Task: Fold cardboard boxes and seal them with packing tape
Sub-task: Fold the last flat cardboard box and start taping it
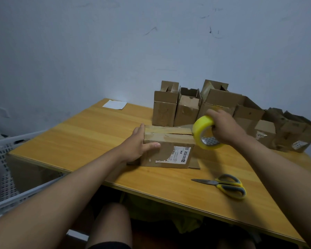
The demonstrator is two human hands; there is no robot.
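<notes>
The big yellow wooden surface (97,126) fills the middle of the room, with a white plastic basket (5,153) beside it at nine o'clock. Along the far edge, from twelve round to three o'clock, stands a row of brown boxes (187,108). Their tops are open and some look crumpled.

In the middle lies the cardboard box (167,146) being worked on. Its long side runs from nine o'clock to three o'clock. The two top flaps are folded down and meet in a seam that runs the same way. I see no tape over that seam yet, so I think the sealing is just about to start.

The left hand (140,146) is on the nine o'clock end of the box. Its fingers are straight against the side and the thumb lies along the front, keeping the box from sliding.

The right hand (223,124) grips the yellow tape roll (205,133), with fingers through the hole. The roll hangs just at the three o'clock end of the box, right by the end of the seam. So the tape would likely go toward nine o'clock, to the left hand.

Scissors (224,186) with yellow and grey handles lie near the front edge at five o'clock, closer to the right hand. A small white paper (115,104) sits in the far corner at eleven o'clock.
</notes>
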